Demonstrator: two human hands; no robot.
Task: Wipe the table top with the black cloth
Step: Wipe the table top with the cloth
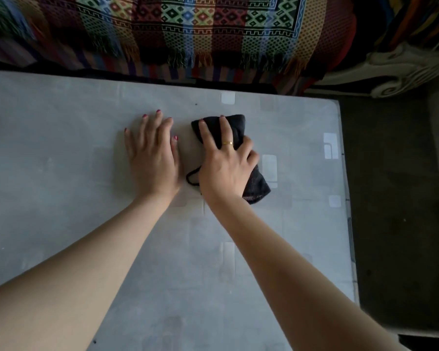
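No logos or readable writing showing up anywhere on my feed, and I'm not seeing a label on the cloth either, just some faint lighter stitching along its near hem.

The black cloth (235, 158) is looking bunched and folded over on itself, kind of pinched in the middle under the hand so both ends are flaring out. A thin dark loop of cord or a loose edge is sticking out on its left side, near the wrist. It's sitting on the table top (61, 148), toward the far right part of it, well in from the right edge. The top itself is pale grey with a faint pattern of lighter squares, looking glossy where the light is catching it.

The right hand (226, 165) is pressing down on the cloth, fingers spread over the top of it and the outer ones curling around the bunched middle, so it's gripping it. A gold ring is showing on one finger. The left hand (153, 155) is lying flat on the bare table just beside the cloth, fingers straight and slightly fanned, holding nothing, red polish on the nails.

Beyond the far edge a colourful patterned woven blanket (188, 29) with fringe is hanging over some furniture.
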